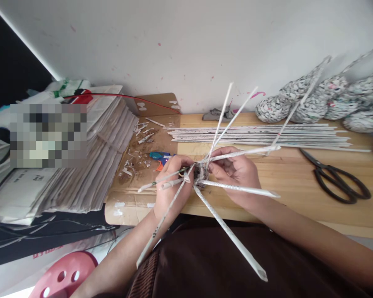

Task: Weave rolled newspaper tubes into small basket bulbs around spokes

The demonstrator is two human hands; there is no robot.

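Note:
Between my two hands sits a small woven newspaper piece (201, 174), with several rolled paper tubes sticking out of it in all directions. My left hand (175, 182) is closed around its left side, fingers curled among the tubes. On the right, my right hand (236, 171) pinches a paper tube (240, 152) close to the woven centre. One long tube (233, 236) points down toward my lap, and two others (225, 111) rise toward the wall. Behind my left hand, a blue and orange glue gun (161, 157) is partly hidden.
Loose paper tubes (251, 135) lie in a row behind my hands. Black-handled scissors (335, 176) rest at right. Woven newspaper balls (310, 108) are heaped at the back right. A tall newspaper stack (112, 145) stands left, beside cardboard (127, 203) strewn with paper scraps.

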